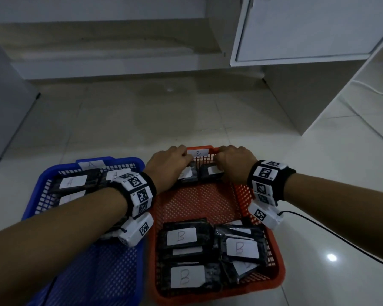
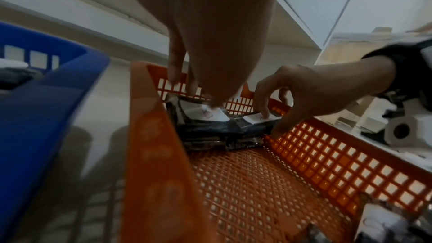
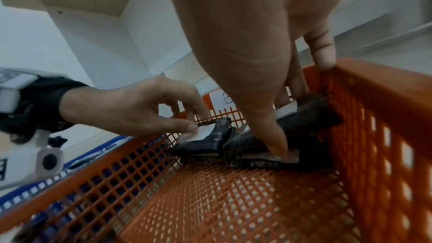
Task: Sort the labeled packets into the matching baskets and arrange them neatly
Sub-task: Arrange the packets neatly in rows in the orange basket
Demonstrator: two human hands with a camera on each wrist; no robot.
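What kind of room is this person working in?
Probably a home or office room, worked on the floor: glossy floor tiles, a white cabinet and two baskets set straight on the tiles.

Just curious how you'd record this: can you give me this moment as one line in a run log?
step: arranging | left hand: pinches packet | right hand: grips second packet | place: far end, orange basket
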